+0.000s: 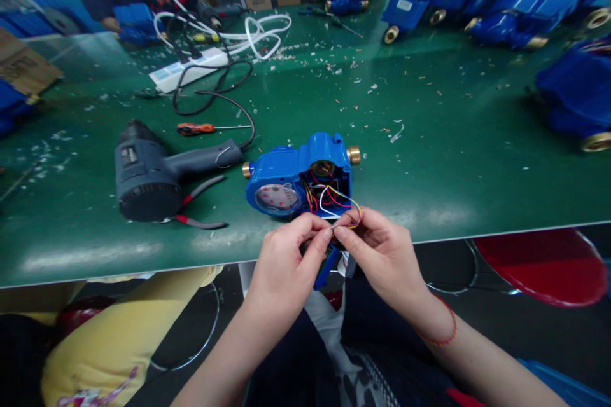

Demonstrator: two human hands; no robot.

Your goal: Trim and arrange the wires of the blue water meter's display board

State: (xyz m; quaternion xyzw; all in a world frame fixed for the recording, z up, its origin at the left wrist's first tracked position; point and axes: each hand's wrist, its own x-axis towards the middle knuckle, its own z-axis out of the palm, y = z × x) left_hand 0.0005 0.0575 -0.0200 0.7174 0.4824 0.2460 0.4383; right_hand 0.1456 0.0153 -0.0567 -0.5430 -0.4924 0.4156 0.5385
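As both palms face inward, left hand (286, 257) and right hand (384, 253) each pinch coloured wires (342, 205).

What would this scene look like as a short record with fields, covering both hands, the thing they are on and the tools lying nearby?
left hand: pinches the thin coloured wires
right hand: pinches the same wires, fingertips meeting the left's
wires' origin: open compartment of the blue plastic meter body with brass end fittings
meter position: lying on the green table top, near its front edge
left of meter: dark grey heat gun, on its side
behind heat gun: orange-handled screwdriver
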